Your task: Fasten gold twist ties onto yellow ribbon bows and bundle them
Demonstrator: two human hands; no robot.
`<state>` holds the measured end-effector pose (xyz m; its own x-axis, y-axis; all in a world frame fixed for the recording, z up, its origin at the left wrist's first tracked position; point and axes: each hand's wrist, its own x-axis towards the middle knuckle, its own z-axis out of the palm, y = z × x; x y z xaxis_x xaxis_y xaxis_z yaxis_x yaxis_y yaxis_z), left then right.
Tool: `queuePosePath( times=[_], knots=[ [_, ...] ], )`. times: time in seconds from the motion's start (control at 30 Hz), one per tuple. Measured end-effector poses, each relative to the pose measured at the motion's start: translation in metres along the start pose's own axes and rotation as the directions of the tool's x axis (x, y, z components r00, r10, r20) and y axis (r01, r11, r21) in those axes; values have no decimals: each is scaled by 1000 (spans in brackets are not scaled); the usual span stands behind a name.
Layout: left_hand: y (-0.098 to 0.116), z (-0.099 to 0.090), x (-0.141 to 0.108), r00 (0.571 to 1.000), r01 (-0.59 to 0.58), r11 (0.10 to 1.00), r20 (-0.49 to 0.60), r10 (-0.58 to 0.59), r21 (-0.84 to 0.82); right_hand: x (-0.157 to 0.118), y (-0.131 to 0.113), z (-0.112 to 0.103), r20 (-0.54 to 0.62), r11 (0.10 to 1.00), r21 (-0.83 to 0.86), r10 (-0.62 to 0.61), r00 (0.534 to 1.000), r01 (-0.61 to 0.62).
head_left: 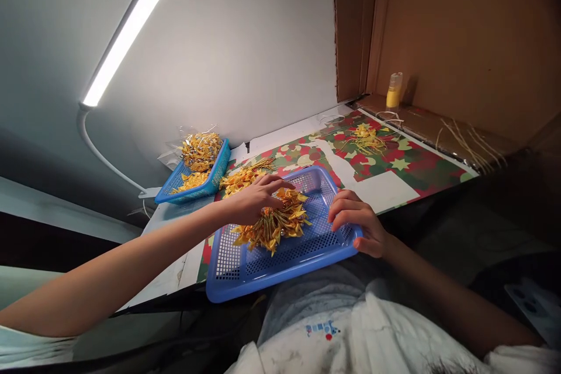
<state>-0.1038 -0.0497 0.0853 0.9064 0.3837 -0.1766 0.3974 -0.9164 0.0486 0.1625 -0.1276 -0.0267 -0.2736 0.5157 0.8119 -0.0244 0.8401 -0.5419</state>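
Observation:
A blue plastic basket (280,277) with perforated walls sits tilted at the table's front edge, close to my body. Inside it lies a heap of yellow ribbon bows (274,231) with thin golden stems. My left hand (258,198) reaches over the heap, thumb and fingers apart, touching its top; some fingertips are hidden. With my right hand (359,222) I grip the basket's right rim, fingers over the inside and thumb at the outer corner. Just behind the basket, more yellow ribbon bows with golden stems (245,178) lie on the table.
At the back left, a teal basket (219,169) holds more yellow pieces, some in clear plastic. A lit lamp (135,29) leans above. Another yellow bundle (366,137) lies on the patterned table cover (398,163). A small yellow-filled bottle (394,92) stands by the cardboard wall (460,41).

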Motion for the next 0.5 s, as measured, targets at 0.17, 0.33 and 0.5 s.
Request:
queuePosePath(
  times=[0.17,0.33,0.5],
  knots=[
    [-7,-6,1,999,6,999,48,-4,-40,-1,1,1,-31,1000,4,-8,999,8],
    [-15,-11,3,998,-24,996,59,29,-88,0,0,1,-29,1000,-14,0,1000,-1],
    [-5,-14,3,999,-18,998,50,21,-68,-1,0,3,-35,1000,-20,-8,999,8]
  ],
)
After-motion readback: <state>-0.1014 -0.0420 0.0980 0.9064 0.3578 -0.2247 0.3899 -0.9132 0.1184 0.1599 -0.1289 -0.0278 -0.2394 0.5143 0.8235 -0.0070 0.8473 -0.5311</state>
